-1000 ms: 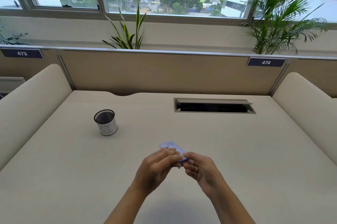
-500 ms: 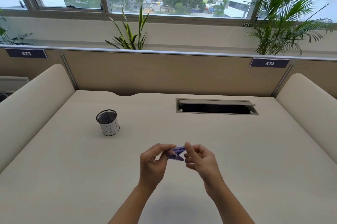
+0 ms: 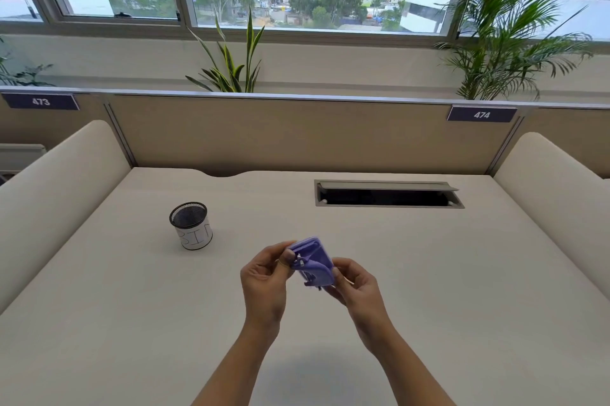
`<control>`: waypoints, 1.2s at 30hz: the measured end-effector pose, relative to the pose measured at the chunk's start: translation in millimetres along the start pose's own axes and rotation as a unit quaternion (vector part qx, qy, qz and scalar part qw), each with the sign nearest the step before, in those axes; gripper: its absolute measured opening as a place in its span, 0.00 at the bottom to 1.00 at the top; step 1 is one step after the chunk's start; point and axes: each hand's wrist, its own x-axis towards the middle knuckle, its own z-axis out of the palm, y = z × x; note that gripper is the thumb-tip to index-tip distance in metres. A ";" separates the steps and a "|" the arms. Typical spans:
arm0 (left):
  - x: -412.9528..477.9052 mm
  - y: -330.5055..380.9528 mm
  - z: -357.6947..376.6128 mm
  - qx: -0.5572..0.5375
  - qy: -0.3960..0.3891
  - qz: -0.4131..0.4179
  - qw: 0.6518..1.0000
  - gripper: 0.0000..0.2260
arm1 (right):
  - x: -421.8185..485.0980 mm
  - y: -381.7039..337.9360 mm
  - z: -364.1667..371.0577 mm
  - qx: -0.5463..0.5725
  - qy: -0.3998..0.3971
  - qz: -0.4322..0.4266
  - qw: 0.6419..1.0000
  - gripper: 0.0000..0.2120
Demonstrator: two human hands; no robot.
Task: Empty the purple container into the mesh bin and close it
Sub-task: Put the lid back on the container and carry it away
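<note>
A small purple container (image 3: 313, 263) with metal pins on its near side is held above the desk, tilted up on edge. My left hand (image 3: 265, 277) pinches its left end between thumb and fingers. My right hand (image 3: 358, 286) grips its right, lower end. A small black mesh bin (image 3: 190, 224), wrapped with a white paper label, stands upright on the desk (image 3: 429, 273) to the left and farther away, well apart from both hands. I cannot tell whether the container's lid is open.
An open cable slot (image 3: 388, 194) is cut into the desk at the back right. Padded cream dividers stand at the left (image 3: 56, 194) and right (image 3: 554, 194). A partition wall (image 3: 297, 131) with potted plants behind it closes the far side.
Both hands have lifted slightly and turned the purple container from lying flat to tilted up, so its metal-pinned side now shows. The mesh bin has not moved.
</note>
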 end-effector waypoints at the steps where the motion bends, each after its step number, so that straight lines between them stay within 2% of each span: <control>1: -0.3 0.1 0.7 -0.018 0.007 -0.015 1.000 0.07 | 0.5 0.4 0.0 0.003 0.007 -0.003 1.000 0.07; 4: -0.3 1.2 -0.4 -0.016 0.002 -0.034 0.999 0.07 | 1.6 3.9 -1.1 -0.009 0.029 0.002 1.000 0.06; 12: 18.6 9.9 -11.2 0.153 -0.143 -0.091 0.973 0.07 | 3.4 10.5 -17.6 -0.042 0.046 0.059 0.996 0.05; 16: 23.4 12.0 -7.3 0.283 -0.185 -0.036 0.940 0.24 | 6.4 9.4 -19.9 -0.060 0.043 0.064 0.995 0.05; 19: 24.0 10.0 -5.6 0.341 -0.191 -0.001 0.920 0.26 | 7.3 9.4 -21.2 -0.065 0.044 0.067 0.995 0.06; 27: 20.6 -3.7 -8.2 0.301 -0.154 -0.035 0.940 0.22 | 1.4 13.2 -26.5 -0.056 0.059 0.074 0.994 0.05; 32: 22.1 -14.9 -6.9 0.252 -0.143 -0.091 0.953 0.18 | -0.8 12.1 -30.3 -0.051 0.054 0.062 0.995 0.08; 36: 23.4 -18.5 -3.5 0.236 -0.131 -0.121 0.955 0.15 | -4.0 16.1 -35.4 -0.137 0.056 -0.019 0.989 0.12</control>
